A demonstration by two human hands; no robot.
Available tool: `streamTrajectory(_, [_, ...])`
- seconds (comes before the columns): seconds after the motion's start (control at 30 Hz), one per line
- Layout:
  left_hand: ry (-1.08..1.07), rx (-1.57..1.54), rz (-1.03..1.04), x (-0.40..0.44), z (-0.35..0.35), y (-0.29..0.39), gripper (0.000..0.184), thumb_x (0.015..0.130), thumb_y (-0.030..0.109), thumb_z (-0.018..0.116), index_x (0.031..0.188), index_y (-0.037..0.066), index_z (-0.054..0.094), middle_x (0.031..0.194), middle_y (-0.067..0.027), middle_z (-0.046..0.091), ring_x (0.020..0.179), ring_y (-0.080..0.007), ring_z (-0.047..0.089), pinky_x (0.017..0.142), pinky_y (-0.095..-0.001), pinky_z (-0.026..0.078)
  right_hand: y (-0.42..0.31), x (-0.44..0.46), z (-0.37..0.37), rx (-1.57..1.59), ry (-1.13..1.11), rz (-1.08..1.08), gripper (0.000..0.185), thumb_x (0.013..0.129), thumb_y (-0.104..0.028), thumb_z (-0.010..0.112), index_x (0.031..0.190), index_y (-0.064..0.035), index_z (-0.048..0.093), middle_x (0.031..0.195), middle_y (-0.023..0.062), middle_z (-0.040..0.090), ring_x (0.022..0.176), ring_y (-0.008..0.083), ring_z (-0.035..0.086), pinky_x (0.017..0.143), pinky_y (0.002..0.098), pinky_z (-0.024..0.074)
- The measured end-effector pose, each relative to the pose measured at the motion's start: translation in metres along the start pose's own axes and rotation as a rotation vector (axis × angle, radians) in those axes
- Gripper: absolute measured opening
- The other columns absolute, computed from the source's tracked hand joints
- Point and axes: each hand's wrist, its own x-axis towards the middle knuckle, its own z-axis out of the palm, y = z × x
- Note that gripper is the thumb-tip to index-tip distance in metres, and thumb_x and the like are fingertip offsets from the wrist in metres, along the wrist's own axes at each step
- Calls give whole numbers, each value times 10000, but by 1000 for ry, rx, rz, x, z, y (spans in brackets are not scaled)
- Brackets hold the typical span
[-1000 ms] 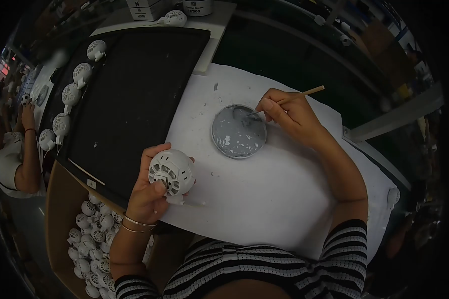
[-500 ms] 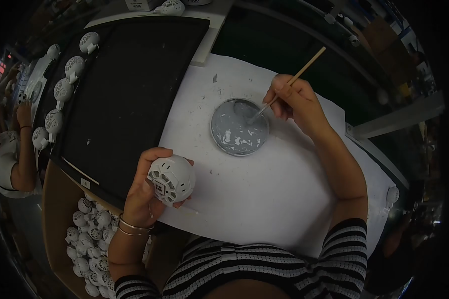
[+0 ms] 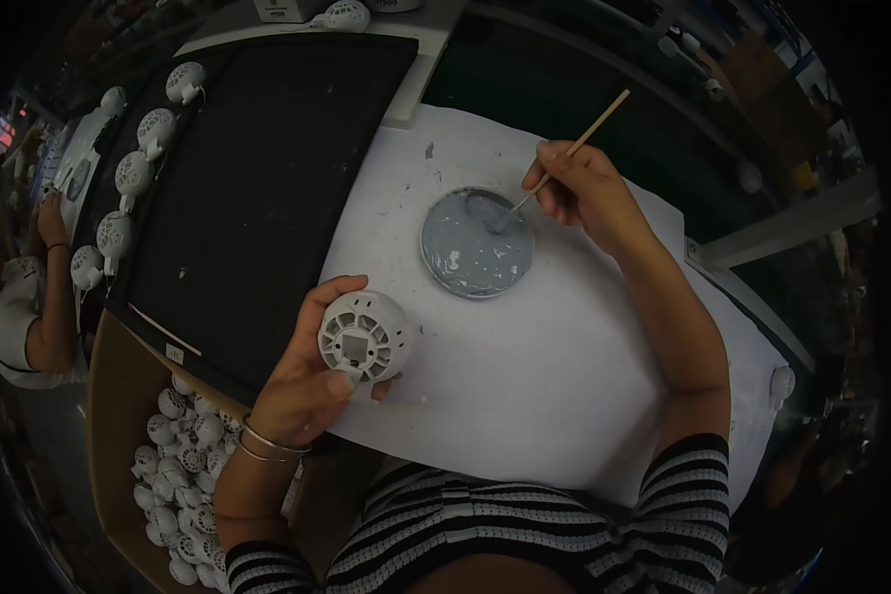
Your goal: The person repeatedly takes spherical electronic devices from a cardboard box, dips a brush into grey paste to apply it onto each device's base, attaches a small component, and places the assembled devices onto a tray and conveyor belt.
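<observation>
My left hand (image 3: 312, 381) is closed round a white plastic ball-shaped housing (image 3: 374, 322), its slotted, vented end with a square recess turned up toward me. The housing is held over the near left part of the white paper. In my right hand (image 3: 579, 188) is a thin wooden-handled brush (image 3: 599, 121), gripped between thumb and fingers. Its tip rests in a round shallow dish of grey paste (image 3: 475, 259) on the paper. The paste has shiny patches and a swirled hollow around the tip.
A black tray (image 3: 257, 188) lies to the left, with several white housings (image 3: 133, 173) lined along its far left side. Below it, a cardboard box (image 3: 119, 445) holds many more housings. Grey smudges mark the paper (image 3: 525, 396). Another person (image 3: 30, 317) works at far left.
My left hand has moved slightly right and up, turning the housing so its vented end faces me more. The brush has shifted a little within the paste, its handle tilting slightly left.
</observation>
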Motion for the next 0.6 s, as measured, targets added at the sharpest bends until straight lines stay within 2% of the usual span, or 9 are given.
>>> streamTrajectory(0.1, [60,5,-85,1,9,0,798,684,153,678,1310,119,184,1011,-85,503,856,-192,558,665,-307,489,-2,1,-3,165,-29,12,391,911,-294,378,693,-32,568,464,-3,464,347,42,365,323,154,258])
streamTrajectory(0.17, [39,30,-95,4,11,0,812,683,159,691,1311,119,178,1008,-76,503,854,-180,554,671,-300,487,-19,3,-7,387,-49,-163,363,909,-281,386,752,-13,573,484,3,471,389,45,378,368,167,277])
streamTrajectory(0.2, [6,55,-104,6,12,-1,826,682,164,703,1313,118,172,1005,-68,503,852,-167,550,677,-292,486,-28,1,-7,397,-62,-156,363,909,-281,386,752,-13,573,484,3,471,389,45,378,368,167,277])
streamTrajectory(0.27, [37,73,-104,9,17,-3,846,666,190,714,1314,104,177,1016,-82,510,825,-177,562,649,-284,480,-43,0,-4,567,-224,-219,360,912,-265,378,770,3,573,485,7,468,371,49,356,358,173,273])
streamTrajectory(0.37, [67,93,-124,10,26,-3,900,637,258,742,1319,88,178,1026,-91,516,807,-181,569,630,-275,470,-50,-14,21,613,-383,-271,367,913,-273,374,771,2,572,486,8,472,360,51,341,356,167,273])
streamTrajectory(0.43, [72,93,-147,9,25,-2,934,623,298,757,1322,88,174,1024,-85,515,816,-177,565,639,-274,465,-45,-24,36,600,-431,-177,366,912,-277,378,773,1,570,488,9,475,359,51,341,356,165,275])
streamTrajectory(0.5, [-46,30,-164,9,22,-2,819,712,157,698,1317,128,147,1018,-34,486,865,-106,519,733,-253,481,-37,-30,48,548,-484,-43,329,905,-264,412,778,-2,565,489,12,482,363,49,353,361,152,289])
streamTrajectory(0.6, [-44,37,-175,8,21,-2,811,718,155,692,1317,132,147,1026,-39,478,871,-107,517,742,-260,483,-30,-37,60,444,-509,42,292,884,-258,444,746,-13,523,502,2,486,396,44,400,407,156,321])
